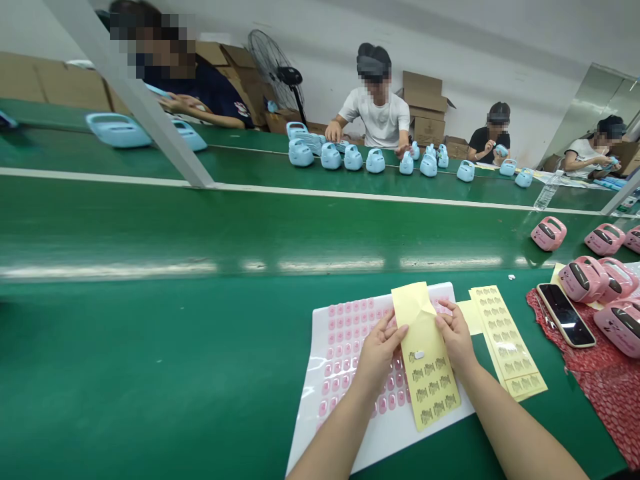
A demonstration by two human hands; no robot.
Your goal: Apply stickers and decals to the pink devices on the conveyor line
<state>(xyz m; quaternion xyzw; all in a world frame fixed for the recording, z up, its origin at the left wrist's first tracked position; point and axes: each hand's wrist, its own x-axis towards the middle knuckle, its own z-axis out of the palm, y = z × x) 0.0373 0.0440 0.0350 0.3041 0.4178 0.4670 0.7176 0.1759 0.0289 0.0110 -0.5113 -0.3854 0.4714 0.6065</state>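
My left hand (380,347) pinches the left edge of a yellow label sheet (433,383), thumb on top. On the opposite edge, my right hand (456,333) grips the same sheet near its creased upper part. Dark printed labels fill the lower half of this sheet, and a small white piece (419,355) lies on it. Beneath it is a white sheet of pink oval stickers (345,350), partly hidden by my hands. More yellow label sheets (507,340) lie just right of my right hand.
A phone (566,315) and several pink handled devices (583,279) rest at the right, by red bubble wrap (600,400). Light-blue devices (375,161) line the far bench, where several people sit. A white post (135,100) rises at left; a clear bottle (547,192) stands at right.
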